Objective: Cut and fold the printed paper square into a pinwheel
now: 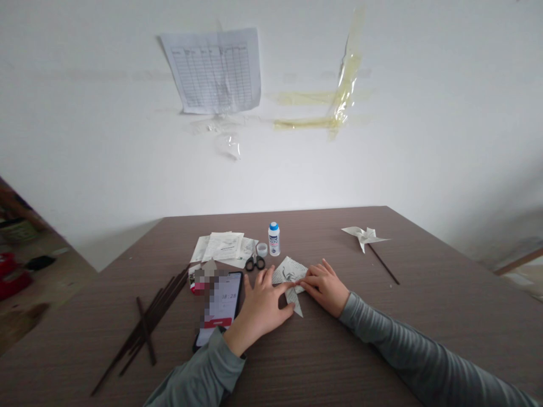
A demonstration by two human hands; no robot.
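A printed piece of paper (287,270), cut and partly folded with pointed flaps, lies on the table under my fingertips. My left hand (265,299) reaches in from the left with its fingers spread, index finger and thumb touching the paper near its centre. From the other side my right hand (328,287) has its fingers drawn together on the paper, close to the left index fingertip. The contact spot is partly hidden by the fingers. Behind the paper stands a white bottle with a blue cap (274,240); black-handled scissors (255,263) lie to its left.
A finished paper pinwheel on a dark stick (384,264) lies at the right. Stacked printed sheets (223,246), a small round container (262,249), a phone (220,305) and several dark sticks (148,322) occupy the left side. The wall (271,175) borders the table's far edge.
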